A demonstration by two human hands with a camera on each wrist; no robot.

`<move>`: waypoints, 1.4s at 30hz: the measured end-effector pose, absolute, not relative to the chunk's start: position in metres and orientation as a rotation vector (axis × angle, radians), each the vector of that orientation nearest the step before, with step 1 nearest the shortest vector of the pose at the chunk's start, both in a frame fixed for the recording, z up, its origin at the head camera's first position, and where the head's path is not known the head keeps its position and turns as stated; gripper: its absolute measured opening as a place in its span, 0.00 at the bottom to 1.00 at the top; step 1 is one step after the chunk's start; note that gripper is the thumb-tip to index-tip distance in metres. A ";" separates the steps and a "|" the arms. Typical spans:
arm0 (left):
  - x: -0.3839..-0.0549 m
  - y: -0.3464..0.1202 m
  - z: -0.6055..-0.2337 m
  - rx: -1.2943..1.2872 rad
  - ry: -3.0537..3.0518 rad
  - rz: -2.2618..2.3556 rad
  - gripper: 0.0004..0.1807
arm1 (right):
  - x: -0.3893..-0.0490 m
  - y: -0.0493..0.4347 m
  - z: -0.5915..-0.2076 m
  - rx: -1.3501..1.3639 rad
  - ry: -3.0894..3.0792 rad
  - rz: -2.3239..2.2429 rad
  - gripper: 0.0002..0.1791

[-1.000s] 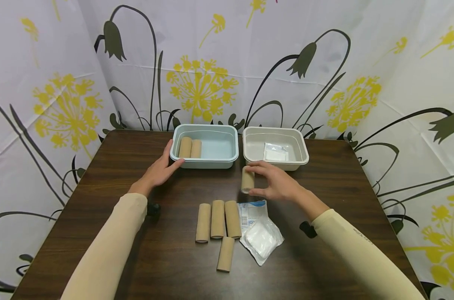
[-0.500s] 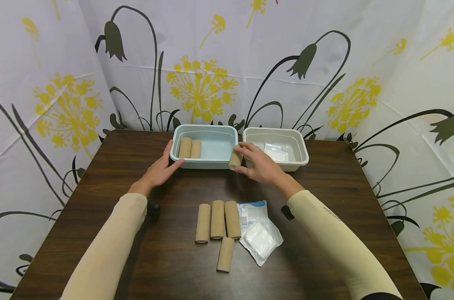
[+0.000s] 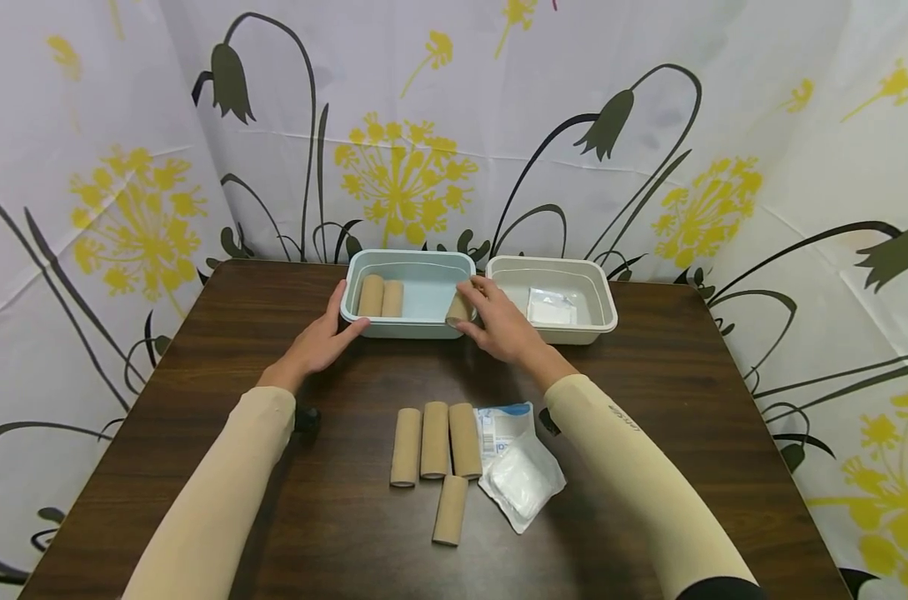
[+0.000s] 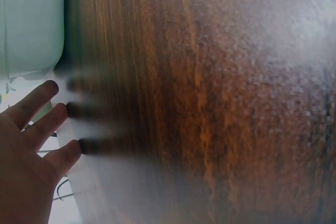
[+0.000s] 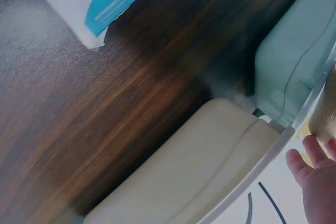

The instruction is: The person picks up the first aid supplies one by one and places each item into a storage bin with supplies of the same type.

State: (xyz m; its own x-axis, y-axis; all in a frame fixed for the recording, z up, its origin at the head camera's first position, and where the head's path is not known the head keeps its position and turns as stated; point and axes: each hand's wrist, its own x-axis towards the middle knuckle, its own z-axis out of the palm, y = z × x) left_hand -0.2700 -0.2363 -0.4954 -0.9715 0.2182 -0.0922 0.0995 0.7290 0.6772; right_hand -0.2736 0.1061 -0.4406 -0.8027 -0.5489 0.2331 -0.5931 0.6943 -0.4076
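My right hand (image 3: 502,321) pinches a cardboard tube (image 3: 459,309) between thumb and fingers, over the right end of the light blue bin (image 3: 423,330). The right wrist view catches part of that tube (image 5: 326,106) above the rim. Inside the bin, two more cardboard tubes (image 3: 371,296) stand side by side at the left. My left hand (image 3: 317,340) is at the bin's left front corner, thumb along the front rim and fingers extended by the side. Its straight fingers (image 4: 44,127) show near the table and bin in the left wrist view.
A cream bin (image 3: 574,335) stands right of the blue one, with a white packet (image 3: 551,307) inside. Several cardboard tubes (image 3: 436,439) lie on the brown table (image 3: 333,517), beside a blue-and-white packet (image 3: 502,427) and a clear-wrapped white pad (image 3: 524,479). A patterned curtain (image 3: 401,75) hangs behind.
My right hand has carried the cardboard tube up and left, from in front of the cream bin to above the blue bin's right end. The left hand has stayed put.
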 end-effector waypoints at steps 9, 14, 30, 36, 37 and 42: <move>-0.271 -0.236 -0.497 0.256 2.766 1.069 0.48 | -0.279 0.092 -0.445 0.841 -2.782 0.759 0.31; -0.271 -0.237 -0.498 0.266 2.770 1.074 0.48 | -0.280 0.085 -0.450 0.740 -2.830 0.797 0.31; -0.268 -0.235 -0.495 0.252 2.764 1.063 0.48 | -0.270 0.087 -0.468 0.772 -2.831 0.756 0.31; -0.269 -0.234 -0.496 0.254 2.765 1.066 0.48 | -0.256 0.097 -0.468 0.844 -2.782 0.779 0.29; -0.269 -0.234 -0.496 0.252 2.764 1.066 0.48 | -0.253 0.100 -0.467 0.853 -2.773 0.789 0.29; -0.269 -0.234 -0.495 0.250 2.768 1.057 0.48 | -0.236 0.115 -0.457 0.936 -2.749 0.858 0.30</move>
